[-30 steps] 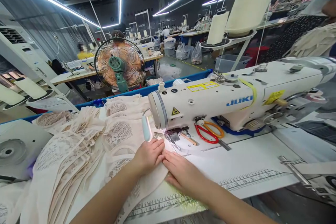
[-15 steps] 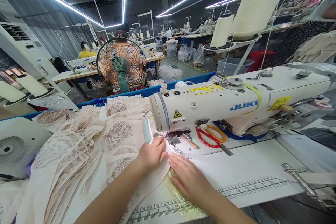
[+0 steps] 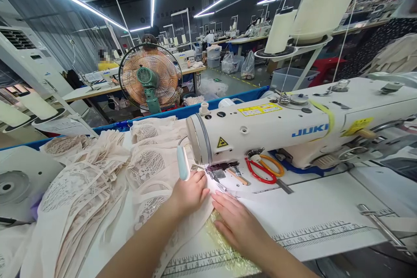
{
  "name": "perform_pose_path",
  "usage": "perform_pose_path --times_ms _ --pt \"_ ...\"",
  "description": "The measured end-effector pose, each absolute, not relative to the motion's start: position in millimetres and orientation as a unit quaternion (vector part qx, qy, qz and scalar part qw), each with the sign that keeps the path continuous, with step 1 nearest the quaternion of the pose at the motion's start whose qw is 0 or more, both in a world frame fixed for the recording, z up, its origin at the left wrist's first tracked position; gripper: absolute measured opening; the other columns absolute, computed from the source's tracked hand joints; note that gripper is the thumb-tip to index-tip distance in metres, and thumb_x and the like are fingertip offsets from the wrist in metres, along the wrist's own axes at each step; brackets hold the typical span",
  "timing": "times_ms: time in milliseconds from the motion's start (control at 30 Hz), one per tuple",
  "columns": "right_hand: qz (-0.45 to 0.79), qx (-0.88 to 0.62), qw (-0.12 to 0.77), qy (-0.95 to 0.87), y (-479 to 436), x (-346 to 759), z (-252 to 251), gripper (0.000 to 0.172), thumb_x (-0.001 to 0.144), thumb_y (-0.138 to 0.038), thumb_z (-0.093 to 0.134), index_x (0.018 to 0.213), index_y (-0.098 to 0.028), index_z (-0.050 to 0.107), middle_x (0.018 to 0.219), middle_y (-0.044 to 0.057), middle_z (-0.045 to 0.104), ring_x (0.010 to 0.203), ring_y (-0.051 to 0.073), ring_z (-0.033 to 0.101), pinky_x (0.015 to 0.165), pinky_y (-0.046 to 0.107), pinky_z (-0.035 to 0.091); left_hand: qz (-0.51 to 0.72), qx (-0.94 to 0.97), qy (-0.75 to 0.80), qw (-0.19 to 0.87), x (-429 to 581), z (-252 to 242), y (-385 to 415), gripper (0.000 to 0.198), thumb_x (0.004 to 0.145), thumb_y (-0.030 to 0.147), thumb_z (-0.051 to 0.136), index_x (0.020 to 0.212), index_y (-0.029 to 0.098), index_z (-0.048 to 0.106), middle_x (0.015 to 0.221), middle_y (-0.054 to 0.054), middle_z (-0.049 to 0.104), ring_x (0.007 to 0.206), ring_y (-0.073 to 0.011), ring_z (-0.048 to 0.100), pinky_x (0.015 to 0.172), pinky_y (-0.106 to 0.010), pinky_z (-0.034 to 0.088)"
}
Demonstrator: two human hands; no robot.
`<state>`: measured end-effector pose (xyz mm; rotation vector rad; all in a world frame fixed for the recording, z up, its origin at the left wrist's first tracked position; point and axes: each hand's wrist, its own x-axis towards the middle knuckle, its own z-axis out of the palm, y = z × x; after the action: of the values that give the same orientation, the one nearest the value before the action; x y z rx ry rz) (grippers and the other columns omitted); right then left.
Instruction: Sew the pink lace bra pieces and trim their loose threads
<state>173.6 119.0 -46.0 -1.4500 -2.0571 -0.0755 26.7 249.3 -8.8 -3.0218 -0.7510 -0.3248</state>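
A white sewing machine (image 3: 260,126) stands over the white table, a small lamp lit near its needle area. Just in front of the needle, my left hand (image 3: 192,191) presses on pale beige lace fabric (image 3: 198,221), its fingers bent together on the cloth. Close to its right, my right hand (image 3: 234,217) lies flatter, fingertips on the fabric's edge, fingers stretched forward. Yellowish clear film (image 3: 216,236) shows below the right hand. Red-handled scissors (image 3: 260,171) lie beside the needle plate. The needle itself is too small to make out.
Stacked lace pieces (image 3: 84,186) cover the table's left side. A ruler strip (image 3: 312,233) runs along the front edge. Thread cones (image 3: 280,32) stand at the upper right. Behind the table is a green fan (image 3: 150,77), with people farther back.
The view has shifted slightly, so the machine and scissors appear a little farther right. Both hands keep nearly the same place on the fabric.
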Motion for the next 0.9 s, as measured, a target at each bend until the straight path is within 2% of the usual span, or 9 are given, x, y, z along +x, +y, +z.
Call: perform_pose_path --times_ms 200,400,500,600,700,767,900 --pt "-0.063 -0.563 0.294 -0.77 120 176 -40 0.031 0.085 -0.018 0.043 0.109 -0.01 0.061 0.117 0.016 0.062 0.114 0.027 0.054 0.092 0.043 0.05 -0.103 -0.965 -0.242 0.004 27 -8 250 0.035 0.089 0.031 0.043 0.116 0.013 0.055 0.122 -0.01 0.058 0.111 -0.0256 0.051 0.093 -0.039 0.044" --pt "-0.054 -0.58 0.307 -0.753 121 175 -38 0.031 0.085 -0.018 0.044 0.11 -0.01 0.061 0.118 0.015 0.062 0.114 0.027 0.054 0.092 0.043 0.05 -0.107 -0.972 -0.209 0.005 29 -3 268 0.029 0.087 0.029 0.045 0.109 0.014 0.057 0.113 -0.01 0.061 0.104 -0.0259 0.054 0.09 -0.041 0.046" --pt "-0.041 -0.584 0.306 -0.75 122 174 -40 0.034 0.084 -0.018 0.045 0.113 -0.01 0.06 0.121 0.014 0.061 0.115 0.026 0.053 0.094 0.042 0.049 -0.113 -0.976 -0.186 0.006 29 3 270 0.025 0.086 0.026 0.044 0.102 0.013 0.059 0.108 -0.012 0.062 0.101 -0.0268 0.055 0.087 -0.042 0.046" --pt "-0.028 -0.587 0.3 -0.752 122 174 -42 0.036 0.083 -0.018 0.045 0.116 -0.012 0.058 0.122 0.013 0.06 0.116 0.025 0.052 0.095 0.042 0.047 -0.112 -0.981 -0.156 -0.001 25 8 257 0.02 0.086 0.024 0.043 0.093 0.017 0.061 0.1 -0.01 0.064 0.094 -0.0241 0.057 0.082 -0.04 0.049" --pt "-0.02 -0.593 0.296 -0.749 121 173 -43 0.039 0.083 -0.019 0.043 0.119 -0.012 0.056 0.124 0.013 0.059 0.117 0.025 0.052 0.096 0.042 0.046 -0.12 -0.988 -0.093 -0.004 18 6 238 0.025 0.084 0.026 0.048 0.103 0.014 0.059 0.101 -0.01 0.065 0.092 -0.0238 0.058 0.078 -0.039 0.05" --pt "-0.021 -0.596 0.297 -0.746 121 173 -43 0.04 0.084 -0.018 0.042 0.122 -0.012 0.055 0.126 0.013 0.058 0.118 0.024 0.051 0.097 0.041 0.045 -0.152 -0.987 -0.056 0.017 15 1 231 0.027 0.086 0.02 0.048 0.109 0.01 0.056 0.106 -0.012 0.065 0.094 -0.0238 0.059 0.078 -0.039 0.05" --pt "-0.024 -0.593 0.288 -0.752 121 173 -43 0.044 0.084 -0.017 0.042 0.126 -0.011 0.052 0.131 0.012 0.054 0.121 0.024 0.049 0.1 0.041 0.043 -0.196 -0.978 -0.023 0.065 13 -6 237 0.024 0.09 0.008 0.041 0.108 0.011 0.056 0.111 -0.009 0.065 0.096 -0.0203 0.06 0.079 -0.038 0.049"
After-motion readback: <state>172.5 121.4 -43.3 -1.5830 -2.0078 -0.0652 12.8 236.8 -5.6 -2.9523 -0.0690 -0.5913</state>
